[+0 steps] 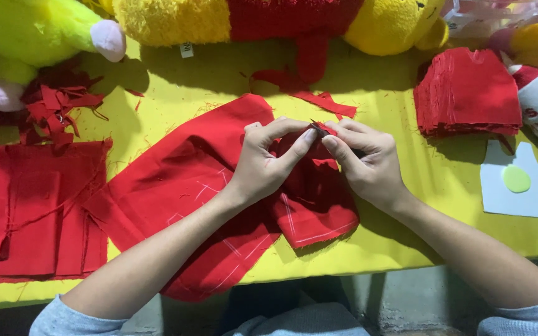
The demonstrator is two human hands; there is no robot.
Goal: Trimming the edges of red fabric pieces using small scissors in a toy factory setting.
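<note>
My left hand (268,158) and my right hand (365,158) meet over the middle of a yellow-covered table (219,81). Both pinch a small fold of red cloth (316,130) between thumb and fingertips. Under them lies a large red cloth sheet (182,180) with faint white chalk lines, spread from the table's middle to its front edge. A folded part of it (316,218) lies below my right hand. Whether a tool is in my right hand is hidden by the fingers.
A stack of cut red pieces (468,93) sits at the right, a pale paper template (515,183) with a green disc below it. Folded red cloth (32,205) lies at the left, red scraps (57,109) above it. Yellow and red plush toys (269,18) line the back.
</note>
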